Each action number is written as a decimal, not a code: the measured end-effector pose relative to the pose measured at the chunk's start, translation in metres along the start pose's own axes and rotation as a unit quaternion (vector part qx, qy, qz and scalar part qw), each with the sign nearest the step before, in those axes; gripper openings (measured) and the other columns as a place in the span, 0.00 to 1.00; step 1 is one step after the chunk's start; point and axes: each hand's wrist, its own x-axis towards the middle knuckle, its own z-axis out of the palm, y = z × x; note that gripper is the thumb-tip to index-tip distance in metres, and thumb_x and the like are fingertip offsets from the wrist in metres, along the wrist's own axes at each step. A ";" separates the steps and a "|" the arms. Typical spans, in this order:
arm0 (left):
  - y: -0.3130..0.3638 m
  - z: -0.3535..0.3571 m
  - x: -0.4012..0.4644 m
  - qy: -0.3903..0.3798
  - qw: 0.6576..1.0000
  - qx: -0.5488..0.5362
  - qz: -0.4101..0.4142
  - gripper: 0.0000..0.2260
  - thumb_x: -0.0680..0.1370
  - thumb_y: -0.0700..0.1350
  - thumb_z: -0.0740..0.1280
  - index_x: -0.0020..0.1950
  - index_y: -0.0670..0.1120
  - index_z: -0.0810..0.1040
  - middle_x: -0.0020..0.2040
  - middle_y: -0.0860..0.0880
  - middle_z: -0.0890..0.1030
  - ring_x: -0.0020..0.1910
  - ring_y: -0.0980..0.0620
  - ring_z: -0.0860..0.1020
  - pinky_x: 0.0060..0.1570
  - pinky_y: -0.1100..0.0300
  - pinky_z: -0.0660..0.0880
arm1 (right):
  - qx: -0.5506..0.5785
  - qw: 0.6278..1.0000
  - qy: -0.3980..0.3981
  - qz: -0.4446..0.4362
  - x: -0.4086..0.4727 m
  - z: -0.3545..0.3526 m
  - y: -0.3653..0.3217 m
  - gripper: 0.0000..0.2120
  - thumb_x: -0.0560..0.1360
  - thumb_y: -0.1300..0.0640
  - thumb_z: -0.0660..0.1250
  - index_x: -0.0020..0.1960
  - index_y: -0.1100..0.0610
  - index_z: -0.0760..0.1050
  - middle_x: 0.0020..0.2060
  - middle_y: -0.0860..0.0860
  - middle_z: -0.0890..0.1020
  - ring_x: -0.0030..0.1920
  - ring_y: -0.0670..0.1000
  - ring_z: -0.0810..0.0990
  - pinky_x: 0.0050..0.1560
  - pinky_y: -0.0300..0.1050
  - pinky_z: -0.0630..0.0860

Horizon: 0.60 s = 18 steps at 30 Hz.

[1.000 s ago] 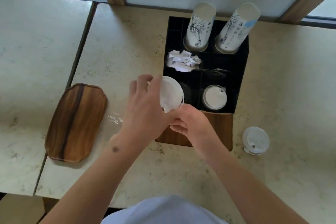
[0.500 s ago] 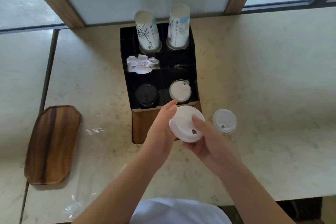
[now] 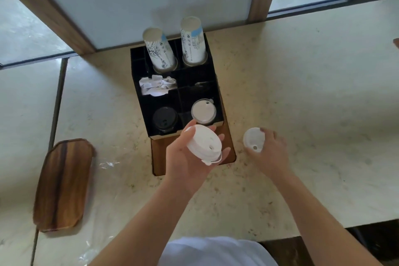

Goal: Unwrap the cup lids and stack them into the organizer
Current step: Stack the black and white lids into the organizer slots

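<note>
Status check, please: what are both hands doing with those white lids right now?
Left hand grips white lid stack, held above organizer front edge. Right hand on loose lid on counter. Nothing blocking the white-lid slot.

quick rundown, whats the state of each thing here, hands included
left hand: holds a stack of white lids above the counter
right hand: grips a single white lid on the counter
organizer: upright, white lids front right, black lids front left, crumpled paper in the middle row
two cup stacks: upside down in back slots
wooden tray: flat, bare
</note>
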 end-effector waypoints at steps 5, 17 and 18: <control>-0.006 -0.008 -0.008 -0.022 0.995 -0.083 -0.051 0.24 0.75 0.47 0.68 0.72 0.46 0.76 0.68 0.34 0.78 0.65 0.30 0.77 0.62 0.31 0.73 | -0.080 0.992 -0.095 -0.029 0.030 0.005 0.034 0.47 0.69 0.39 0.76 0.80 0.48 0.56 0.74 0.49 0.70 0.74 0.59 0.62 0.66 0.59 0.69; -0.002 -0.032 -0.015 0.032 0.994 -0.097 -0.036 0.22 0.80 0.59 0.62 0.70 0.49 0.79 0.68 0.40 0.80 0.64 0.35 0.80 0.58 0.38 0.78 | 0.155 0.985 -0.064 -0.040 -0.007 -0.012 -0.020 0.44 0.66 0.38 0.78 0.75 0.53 0.65 0.61 0.48 0.77 0.62 0.54 0.76 0.54 0.44 0.72; -0.001 -0.034 -0.014 0.036 0.994 -0.096 -0.031 0.22 0.80 0.59 0.62 0.69 0.49 0.80 0.67 0.40 0.80 0.63 0.35 0.80 0.59 0.38 0.78 | 0.191 0.978 -0.054 -0.064 -0.018 -0.017 -0.034 0.45 0.65 0.35 0.77 0.74 0.51 0.65 0.60 0.46 0.77 0.60 0.50 0.77 0.52 0.40 0.71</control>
